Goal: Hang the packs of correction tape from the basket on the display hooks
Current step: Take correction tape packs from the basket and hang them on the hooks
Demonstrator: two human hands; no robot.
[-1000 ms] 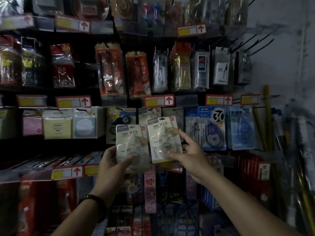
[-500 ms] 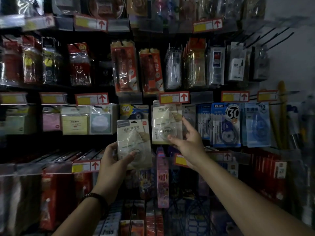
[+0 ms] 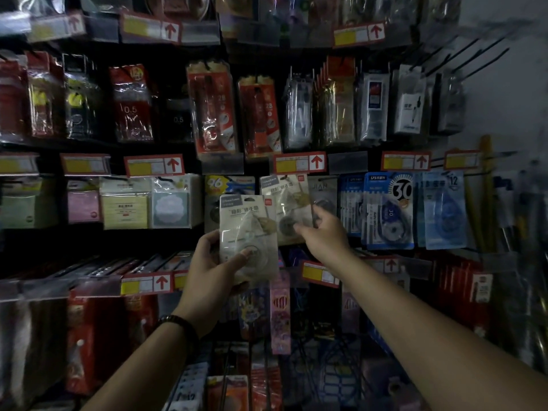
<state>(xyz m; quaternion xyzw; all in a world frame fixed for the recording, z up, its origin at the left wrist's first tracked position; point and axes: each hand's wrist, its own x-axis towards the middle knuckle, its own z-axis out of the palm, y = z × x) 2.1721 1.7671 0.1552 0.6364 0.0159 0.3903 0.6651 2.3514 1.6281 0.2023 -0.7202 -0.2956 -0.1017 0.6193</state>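
My left hand (image 3: pixel 212 264) grips a pale correction tape pack (image 3: pixel 247 229) by its lower part, thumb on the front, and holds it upright in front of the display. My right hand (image 3: pixel 321 232) pinches the lower edge of a second pale correction tape pack (image 3: pixel 283 200), whose top sits up at a display hook just under the red price tag (image 3: pixel 299 162). I cannot tell whether the hook passes through its hole. The basket is out of view.
Blue correction tape packs (image 3: pixel 388 209) hang right of my right hand. A yellow-topped pack (image 3: pixel 228 188) hangs behind the left-hand pack. Sticky notes (image 3: pixel 124 203) fill hooks to the left. Bare black hooks (image 3: pixel 462 57) jut out at the upper right. Packed rows hang above and below.
My right hand has carried its pack up and back to the hook row under the price tag. My left hand keeps its pack in nearly the same place.
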